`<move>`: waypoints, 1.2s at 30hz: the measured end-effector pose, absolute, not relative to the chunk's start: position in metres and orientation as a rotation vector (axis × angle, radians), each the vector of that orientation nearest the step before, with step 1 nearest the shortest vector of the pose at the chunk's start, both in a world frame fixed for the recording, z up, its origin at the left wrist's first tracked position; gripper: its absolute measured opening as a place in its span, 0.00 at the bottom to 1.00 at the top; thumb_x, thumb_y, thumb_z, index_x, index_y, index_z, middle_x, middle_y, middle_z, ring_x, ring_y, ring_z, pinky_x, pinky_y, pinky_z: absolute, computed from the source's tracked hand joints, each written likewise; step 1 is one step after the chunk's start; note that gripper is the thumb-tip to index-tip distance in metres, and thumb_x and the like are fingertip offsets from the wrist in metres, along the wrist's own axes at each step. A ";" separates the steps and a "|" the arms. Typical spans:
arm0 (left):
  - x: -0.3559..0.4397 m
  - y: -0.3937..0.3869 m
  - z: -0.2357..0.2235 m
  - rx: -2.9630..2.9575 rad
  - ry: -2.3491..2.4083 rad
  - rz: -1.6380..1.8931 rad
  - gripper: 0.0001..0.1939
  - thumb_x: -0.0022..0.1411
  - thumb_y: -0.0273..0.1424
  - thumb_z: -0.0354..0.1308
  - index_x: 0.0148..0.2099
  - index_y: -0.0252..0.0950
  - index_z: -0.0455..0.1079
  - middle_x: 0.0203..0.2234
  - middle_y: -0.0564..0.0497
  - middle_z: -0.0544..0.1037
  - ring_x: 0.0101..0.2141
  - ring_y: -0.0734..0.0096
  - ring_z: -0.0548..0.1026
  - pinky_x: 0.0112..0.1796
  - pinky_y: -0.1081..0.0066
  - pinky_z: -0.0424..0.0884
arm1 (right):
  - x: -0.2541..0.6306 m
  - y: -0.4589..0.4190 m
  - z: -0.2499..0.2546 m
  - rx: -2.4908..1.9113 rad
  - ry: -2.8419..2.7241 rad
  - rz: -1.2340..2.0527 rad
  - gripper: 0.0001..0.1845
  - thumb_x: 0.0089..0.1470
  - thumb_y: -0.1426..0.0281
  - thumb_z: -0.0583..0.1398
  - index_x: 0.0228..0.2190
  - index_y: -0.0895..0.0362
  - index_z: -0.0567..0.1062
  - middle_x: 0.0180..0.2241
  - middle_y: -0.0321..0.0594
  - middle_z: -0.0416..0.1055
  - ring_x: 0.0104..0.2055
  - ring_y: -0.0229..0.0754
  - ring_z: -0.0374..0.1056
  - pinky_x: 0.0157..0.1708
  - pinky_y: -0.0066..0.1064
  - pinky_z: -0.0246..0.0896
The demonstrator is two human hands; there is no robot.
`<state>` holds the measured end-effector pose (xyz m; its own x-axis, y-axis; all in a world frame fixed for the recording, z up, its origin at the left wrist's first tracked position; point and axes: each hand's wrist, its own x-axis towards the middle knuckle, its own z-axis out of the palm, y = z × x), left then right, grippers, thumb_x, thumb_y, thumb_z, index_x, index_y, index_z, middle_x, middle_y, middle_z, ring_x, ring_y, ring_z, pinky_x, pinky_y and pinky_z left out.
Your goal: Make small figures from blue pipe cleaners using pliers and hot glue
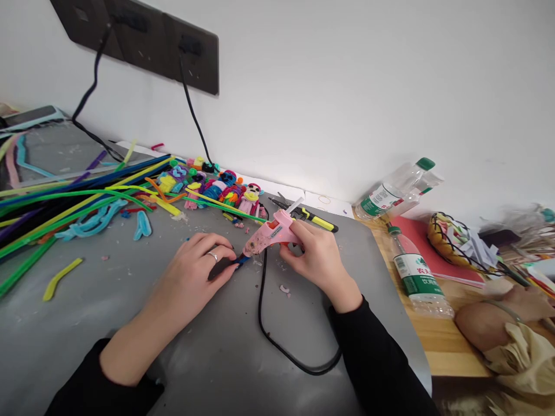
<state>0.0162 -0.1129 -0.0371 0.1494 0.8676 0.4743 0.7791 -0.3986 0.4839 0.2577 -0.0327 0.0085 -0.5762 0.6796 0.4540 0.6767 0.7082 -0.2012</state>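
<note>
My right hand (314,254) is closed round a pink hot glue gun (271,232), its nozzle pointing down-left at a small dark blue piece (240,262). My left hand (197,268), a ring on one finger, lies curled on the grey mat (130,300) and pinches that blue piece at the nozzle tip. The gun's black cable (277,341) loops toward me between my forearms. Several small pipe-cleaner figures (225,190) lie in a row just beyond the gun.
Long coloured pipe cleaners (65,202) are piled at the left. Yellow-handled pliers (312,218) lie behind the gun. Plastic bottles (411,277) (394,190), a red folder (433,254) and clutter fill the wooden table at right. Another person's arm (498,318) rests at far right. Cables hang from wall sockets (143,34).
</note>
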 end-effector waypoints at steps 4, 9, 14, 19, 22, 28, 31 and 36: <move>0.016 -0.113 -0.037 2.301 1.626 1.100 0.07 0.71 0.32 0.54 0.40 0.40 0.74 0.41 0.48 0.79 0.43 0.57 0.75 0.44 0.58 0.72 | 0.258 -0.032 0.009 -1.027 -2.402 0.015 0.05 0.53 0.73 0.57 0.28 0.53 0.64 0.24 0.32 0.65 0.24 0.37 0.56 0.25 0.30 0.42; 0.017 -0.112 -0.037 2.307 1.611 1.105 0.08 0.71 0.31 0.54 0.40 0.39 0.72 0.40 0.48 0.78 0.43 0.58 0.75 0.44 0.58 0.71 | 0.258 -0.033 0.008 -1.051 -2.405 0.017 0.07 0.52 0.73 0.56 0.27 0.52 0.62 0.23 0.32 0.64 0.23 0.37 0.55 0.25 0.30 0.42; 0.017 -0.112 -0.039 2.302 1.625 1.092 0.07 0.71 0.31 0.53 0.40 0.40 0.72 0.40 0.49 0.78 0.43 0.58 0.75 0.45 0.58 0.70 | 0.258 -0.032 0.007 -1.011 -2.391 -0.003 0.07 0.52 0.74 0.56 0.27 0.52 0.61 0.23 0.31 0.63 0.23 0.36 0.54 0.25 0.30 0.42; 0.017 -0.113 -0.040 2.315 1.615 1.089 0.06 0.71 0.30 0.53 0.40 0.39 0.71 0.40 0.49 0.78 0.43 0.58 0.74 0.45 0.58 0.70 | 0.259 -0.032 0.007 -1.001 -2.385 -0.013 0.07 0.52 0.75 0.56 0.27 0.53 0.63 0.23 0.31 0.64 0.22 0.36 0.54 0.25 0.30 0.43; 0.018 -0.113 -0.040 2.316 1.615 1.102 0.07 0.71 0.29 0.53 0.40 0.38 0.71 0.40 0.48 0.78 0.43 0.58 0.74 0.45 0.58 0.70 | 0.258 -0.032 0.007 -1.000 -2.387 -0.013 0.06 0.52 0.74 0.56 0.27 0.53 0.63 0.23 0.31 0.64 0.22 0.36 0.55 0.25 0.29 0.44; 0.018 -0.112 -0.038 2.343 1.600 1.097 0.07 0.72 0.29 0.53 0.40 0.38 0.71 0.39 0.48 0.78 0.43 0.58 0.74 0.45 0.58 0.70 | 0.257 -0.031 0.007 -0.982 -2.372 -0.036 0.07 0.52 0.75 0.56 0.27 0.53 0.62 0.22 0.30 0.62 0.22 0.35 0.53 0.24 0.29 0.43; 0.018 -0.112 -0.038 2.345 1.608 1.095 0.07 0.72 0.29 0.53 0.40 0.38 0.71 0.39 0.48 0.78 0.43 0.58 0.74 0.45 0.58 0.70 | 0.257 -0.032 0.007 -0.979 -2.369 -0.041 0.07 0.52 0.75 0.56 0.27 0.53 0.62 0.22 0.30 0.62 0.22 0.35 0.53 0.24 0.29 0.43; 0.017 -0.112 -0.038 2.337 1.608 1.097 0.07 0.72 0.29 0.53 0.40 0.38 0.71 0.40 0.48 0.78 0.43 0.58 0.74 0.45 0.58 0.70 | 0.258 -0.032 0.008 -0.986 -2.376 -0.034 0.06 0.52 0.75 0.56 0.27 0.53 0.64 0.22 0.30 0.63 0.22 0.35 0.53 0.24 0.29 0.44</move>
